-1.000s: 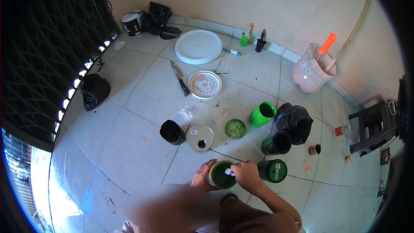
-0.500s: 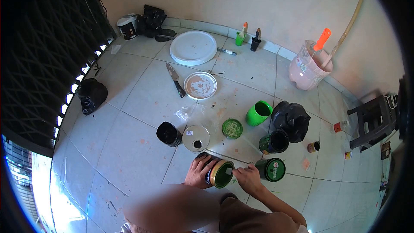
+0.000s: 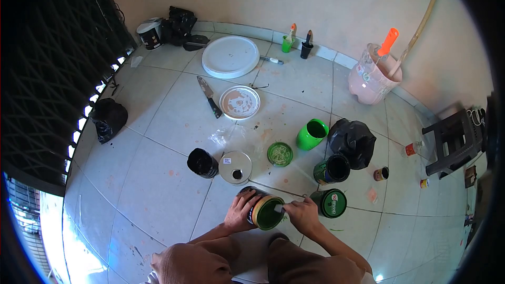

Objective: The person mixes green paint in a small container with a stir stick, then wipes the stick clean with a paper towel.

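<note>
My left hand (image 3: 243,211) is wrapped round a paint can (image 3: 255,213), which lies tilted with its open mouth toward the right. Green paint coats the can's inside. In my right hand (image 3: 301,214) is a small flat scraper (image 3: 279,208), its pale blade at the rim of the can's mouth; the handle is hidden by my fingers. Just right of that hand stands a dark green can with a lid (image 3: 333,203). A round metal lid (image 3: 235,167) with a dark spot lies beyond my left hand, beside a black-coated container (image 3: 202,163).
Farther out are a green paint lid (image 3: 280,154), a bright green container (image 3: 312,134), an open dark can (image 3: 332,169) and a black bag (image 3: 352,144). A knife (image 3: 210,97) lies beside a white lid (image 3: 240,102). A pink bucket (image 3: 374,76) stands by the wall, a dark stool (image 3: 452,139) at right.
The whole view has shifted slightly. My left hand still grips the tilted can, and the scraper's blade has turned a little at its mouth.
</note>
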Demonstrator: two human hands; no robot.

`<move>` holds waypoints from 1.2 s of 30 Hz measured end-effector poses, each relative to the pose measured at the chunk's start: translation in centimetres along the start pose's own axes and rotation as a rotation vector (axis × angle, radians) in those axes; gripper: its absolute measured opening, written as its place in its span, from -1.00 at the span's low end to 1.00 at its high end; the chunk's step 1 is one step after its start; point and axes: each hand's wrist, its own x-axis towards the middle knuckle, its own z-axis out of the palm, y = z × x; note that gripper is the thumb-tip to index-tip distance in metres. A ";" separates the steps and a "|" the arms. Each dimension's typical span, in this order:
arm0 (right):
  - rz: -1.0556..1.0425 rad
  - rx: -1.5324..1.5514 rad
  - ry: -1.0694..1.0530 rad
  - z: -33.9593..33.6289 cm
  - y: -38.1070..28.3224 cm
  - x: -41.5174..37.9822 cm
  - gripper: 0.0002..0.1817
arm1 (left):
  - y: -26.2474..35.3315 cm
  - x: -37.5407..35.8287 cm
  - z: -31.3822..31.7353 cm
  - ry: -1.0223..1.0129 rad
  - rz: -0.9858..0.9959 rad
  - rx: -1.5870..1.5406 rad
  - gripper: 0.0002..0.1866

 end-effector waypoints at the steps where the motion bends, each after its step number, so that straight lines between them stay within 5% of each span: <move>1: -0.029 -0.037 0.034 -0.1 -0.1 0.0 -0.87 | 0.1 0.0 0.0 -0.002 -0.004 0.001 -0.01; 6: -0.093 -0.198 -0.010 0.2 -1.3 -0.7 -0.83 | -0.1 0.0 0.0 -0.008 -0.002 0.007 0.00; 12: 0.090 0.237 -0.078 -0.6 -3.9 -0.4 -0.90 | 0.1 -0.1 0.3 -0.003 -0.012 -0.011 0.01; 24: -0.091 -0.357 -0.086 -1.5 -3.6 2.4 -0.93 | -0.4 0.4 1.2 0.063 -0.061 -0.120 0.08; 27: -0.096 -0.252 -0.316 -2.7 -4.9 2.5 -0.95 | 0.1 0.5 1.3 0.048 -0.043 -0.101 0.06; 33: -0.008 -0.090 -0.014 -1.5 -3.6 2.8 -0.98 | -0.1 0.2 1.5 0.016 -0.070 -0.141 0.06; 36: 0.007 -0.186 -0.189 -2.0 -3.1 2.4 -0.96 | -0.2 0.1 1.4 0.009 -0.091 -0.174 0.07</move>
